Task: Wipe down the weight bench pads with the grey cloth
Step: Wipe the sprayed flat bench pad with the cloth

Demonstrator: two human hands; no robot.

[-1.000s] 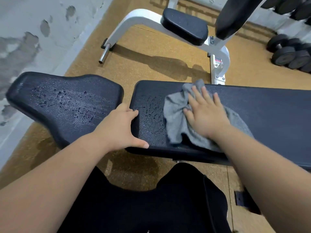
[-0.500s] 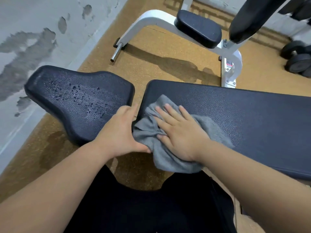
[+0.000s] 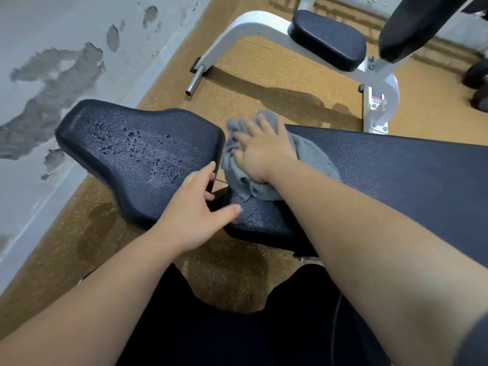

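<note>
The black seat pad (image 3: 137,154) lies at left, speckled with water droplets. The long black back pad (image 3: 396,175) stretches off to the right. A bunched grey cloth (image 3: 309,154) lies on the back pad's left end, partly over the far corner. My right hand (image 3: 261,146) presses flat on the cloth, fingers spread. My left hand (image 3: 195,210) rests over the gap between the two pads, fingers on the seat pad's edge and thumb on the back pad's near corner, where droplets show.
A second bench with a white frame (image 3: 253,25) and black pads (image 3: 327,39) stands beyond. Dark dumbbells (image 3: 478,83) sit at the far right edge. A stained grey wall (image 3: 52,62) runs along the left. The floor (image 3: 250,83) is tan cork-like matting.
My right hand has slid the cloth from the back pad's near left corner toward its far left corner. The left hand has loosened its hold at the gap, thumb now spread out.
</note>
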